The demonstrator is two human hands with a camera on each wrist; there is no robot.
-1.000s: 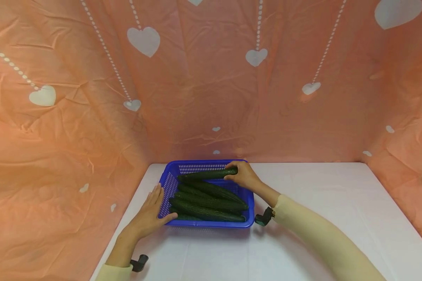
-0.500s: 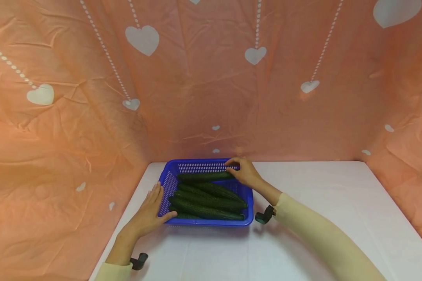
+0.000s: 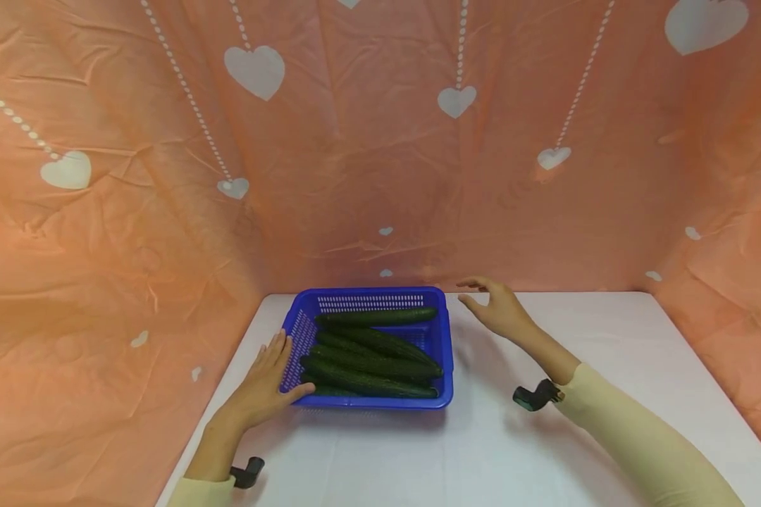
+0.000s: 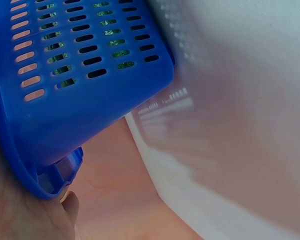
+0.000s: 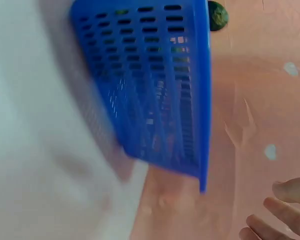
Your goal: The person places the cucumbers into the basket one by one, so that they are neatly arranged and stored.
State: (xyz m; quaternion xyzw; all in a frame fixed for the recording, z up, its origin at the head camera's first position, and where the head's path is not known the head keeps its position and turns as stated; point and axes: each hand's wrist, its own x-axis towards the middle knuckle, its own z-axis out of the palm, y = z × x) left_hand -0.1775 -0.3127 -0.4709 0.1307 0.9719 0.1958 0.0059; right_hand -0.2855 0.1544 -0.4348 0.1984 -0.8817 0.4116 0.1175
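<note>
A blue plastic basket [image 3: 387,403] with slotted walls stands on the white table and holds several dark green cucumbers [image 3: 368,362]. One cucumber [image 3: 377,317] lies along the back wall, apart from the front bunch. My left hand [image 3: 263,384] rests on the basket's left front corner, fingers straight along the rim and thumb over the front edge. In the left wrist view, the left hand [image 4: 25,210] is at the basket rim. My right hand [image 3: 497,306] is in the air right of the basket, fingers loosely bent with nothing in them. Its fingers [image 5: 285,210] show in the right wrist view, away from the basket.
The white table [image 3: 545,436] extends right of and in front of the basket. An orange sheet [image 3: 355,176] with pale hearts hangs behind the table and along both sides. A black wrist camera [image 3: 535,394] sits at the right wrist, another black camera [image 3: 247,472] at the left.
My right hand has let go of the cucumber at the back, which now lies in the basket, and has moved right, out past the rim. The left hand stays at its corner.
</note>
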